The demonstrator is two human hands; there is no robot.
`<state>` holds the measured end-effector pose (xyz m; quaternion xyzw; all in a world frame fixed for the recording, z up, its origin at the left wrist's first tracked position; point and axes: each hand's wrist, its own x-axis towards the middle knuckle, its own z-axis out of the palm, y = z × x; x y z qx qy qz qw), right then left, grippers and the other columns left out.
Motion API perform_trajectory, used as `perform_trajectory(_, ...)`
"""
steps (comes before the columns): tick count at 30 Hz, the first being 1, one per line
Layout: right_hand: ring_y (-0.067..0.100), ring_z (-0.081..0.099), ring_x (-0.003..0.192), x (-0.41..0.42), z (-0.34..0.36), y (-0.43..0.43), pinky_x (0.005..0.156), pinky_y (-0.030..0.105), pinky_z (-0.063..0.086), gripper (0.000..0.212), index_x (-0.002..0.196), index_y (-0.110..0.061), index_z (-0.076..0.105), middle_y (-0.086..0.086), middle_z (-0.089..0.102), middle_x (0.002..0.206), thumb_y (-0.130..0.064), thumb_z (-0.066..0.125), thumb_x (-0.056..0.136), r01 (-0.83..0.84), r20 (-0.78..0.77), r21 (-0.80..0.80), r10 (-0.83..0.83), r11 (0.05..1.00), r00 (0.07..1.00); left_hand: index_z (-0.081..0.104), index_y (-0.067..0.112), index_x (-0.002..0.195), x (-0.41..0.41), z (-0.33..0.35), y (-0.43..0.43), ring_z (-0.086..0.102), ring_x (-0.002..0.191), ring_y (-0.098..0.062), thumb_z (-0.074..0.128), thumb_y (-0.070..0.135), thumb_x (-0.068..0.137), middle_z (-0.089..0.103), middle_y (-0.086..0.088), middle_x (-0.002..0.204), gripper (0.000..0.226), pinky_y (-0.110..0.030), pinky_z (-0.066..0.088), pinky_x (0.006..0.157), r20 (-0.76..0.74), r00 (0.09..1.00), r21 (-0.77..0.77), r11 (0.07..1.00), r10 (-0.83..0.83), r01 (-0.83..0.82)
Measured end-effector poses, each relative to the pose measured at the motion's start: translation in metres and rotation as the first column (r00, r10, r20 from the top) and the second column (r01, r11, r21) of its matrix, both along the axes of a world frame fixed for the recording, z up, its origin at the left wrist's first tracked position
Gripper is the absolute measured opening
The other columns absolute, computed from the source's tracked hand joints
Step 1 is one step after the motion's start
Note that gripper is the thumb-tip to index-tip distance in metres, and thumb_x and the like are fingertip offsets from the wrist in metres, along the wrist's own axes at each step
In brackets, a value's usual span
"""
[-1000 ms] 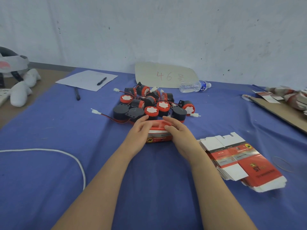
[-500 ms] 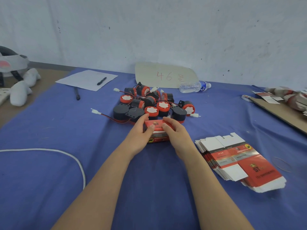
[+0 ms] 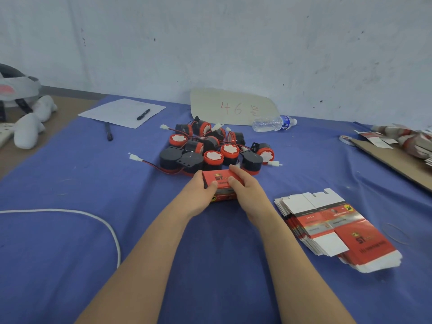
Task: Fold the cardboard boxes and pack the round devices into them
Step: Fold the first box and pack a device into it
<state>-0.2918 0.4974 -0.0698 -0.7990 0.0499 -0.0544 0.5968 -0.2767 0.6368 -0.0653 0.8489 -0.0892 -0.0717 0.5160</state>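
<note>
Box (image 3: 218, 177), seemingly closed, gripped by left hand (image 3: 198, 192), right hand (image 3: 247, 190), fingers (image 3: 235, 170) curled

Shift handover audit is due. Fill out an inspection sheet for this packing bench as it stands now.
Surface: blue cloth covers the table, lightly creased.
Job's things: red box, folded up, sits in front of the pile of round devices; stack of flat boxes to its right.
Clutter: paper sheet with a pen on it, second pen beside it, water bottle lying on its side, cardboard sign marked 46.
Hands: left hand and right hand each grip an end of the red box, thumbs on top.
Cables: white cord loops across the left; wire leads with white plugs trail from the devices.
Surroundings: scuffed wall behind; headset far left; brown board with more cartons far right.
</note>
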Motion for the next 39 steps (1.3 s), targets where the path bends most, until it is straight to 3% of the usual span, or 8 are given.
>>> perform_trajectory(14,0.005,0.051,0.104,0.005,-0.004,-0.003,0.07,0.01,0.04,0.037,0.139,-0.024,0.045,-0.004,0.051,0.122,-0.017,0.04,0.102,0.072,-0.02,0.117,-0.07,0.991,0.997,0.041,0.024,0.13,0.0,0.0,0.001,0.058,0.097,-0.015,0.033,0.028,0.102,0.057,-0.001,0.118,0.029,-0.033,0.05,0.09,-0.082,0.996,-0.073,0.997,-0.015,0.009)
perform_trajectory(19,0.013,0.05,0.112,0.007,-0.007,-0.006,0.092,0.025,0.043,0.035,0.134,-0.024,0.051,-0.001,0.053,0.122,-0.019,0.032,0.105,0.112,-0.034,0.158,-0.108,0.981,0.994,0.048,0.023,0.126,0.003,-0.001,0.006,0.054,0.081,-0.006,0.033,0.02,0.101,0.057,0.006,0.101,0.029,-0.023,0.051,0.081,-0.142,0.987,-0.187,0.981,-0.08,0.053)
perform_trajectory(23,0.011,0.047,0.111,0.009,-0.007,-0.003,0.084,0.022,0.038,0.038,0.141,-0.024,0.042,-0.004,0.049,0.122,-0.021,0.031,0.105,0.14,-0.032,0.064,-0.138,0.988,0.99,0.046,0.024,0.124,0.003,0.001,0.011,0.053,0.083,-0.005,0.037,0.013,0.101,0.055,0.005,0.111,0.027,-0.021,0.051,0.083,-0.142,0.981,-0.209,0.973,-0.13,0.099)
perform_trajectory(25,0.008,0.048,0.105,0.008,-0.003,0.0,0.079,0.017,0.038,0.038,0.141,-0.02,0.042,-0.004,0.05,0.12,-0.022,0.032,0.104,0.159,-0.056,0.046,-0.156,0.986,0.986,0.044,0.023,0.13,-0.001,0.005,0.008,0.055,0.091,-0.007,0.036,0.017,0.102,0.055,0.0,0.122,0.03,-0.028,0.051,0.091,-0.153,0.983,-0.166,0.983,-0.103,0.077)
perform_trajectory(28,0.003,0.051,0.095,-0.003,0.007,0.007,0.07,0.013,0.042,0.038,0.139,-0.016,0.045,-0.005,0.054,0.115,-0.022,0.033,0.104,0.167,-0.076,0.129,-0.158,0.978,0.985,0.022,0.025,0.151,-0.011,0.012,-0.005,0.043,0.13,-0.023,0.031,0.032,0.103,0.041,-0.003,0.147,0.049,-0.044,0.035,0.111,-0.114,0.994,-0.034,0.999,0.001,-0.005)
perform_trajectory(31,0.014,0.054,0.116,-0.026,0.03,-0.006,0.097,0.032,0.048,0.035,0.136,-0.023,0.048,0.0,0.054,0.132,-0.022,0.032,0.104,0.167,0.035,0.307,-0.187,0.937,0.982,0.009,0.03,0.154,-0.026,0.036,-0.032,0.025,0.142,-0.014,0.031,0.036,0.104,0.02,0.004,0.158,0.055,-0.036,0.021,0.118,0.045,0.999,-0.237,0.971,0.019,-0.008)
perform_trajectory(34,0.018,0.057,0.116,-0.066,0.073,-0.047,0.1,0.039,0.048,0.03,0.127,-0.022,0.056,0.005,0.057,0.13,-0.018,0.039,0.103,0.319,0.252,0.366,-0.423,0.874,0.87,0.021,0.026,0.152,-0.047,0.076,-0.088,0.039,0.136,-0.02,0.036,0.027,0.104,0.032,-0.004,0.153,0.05,-0.043,0.033,0.113,0.172,0.985,-0.446,0.891,-0.016,0.092)
perform_trajectory(39,0.018,0.06,0.102,-0.189,0.137,-0.15,0.089,0.03,0.049,0.028,0.123,-0.01,0.057,0.008,0.063,0.115,-0.016,0.041,0.101,0.738,0.383,0.307,-0.788,0.601,0.482,0.043,0.019,0.136,-0.141,0.124,-0.227,0.06,0.108,-0.017,0.044,0.019,0.102,0.056,-0.004,0.127,0.034,-0.042,0.053,0.093,0.201,0.93,-0.623,0.693,-0.306,0.363)
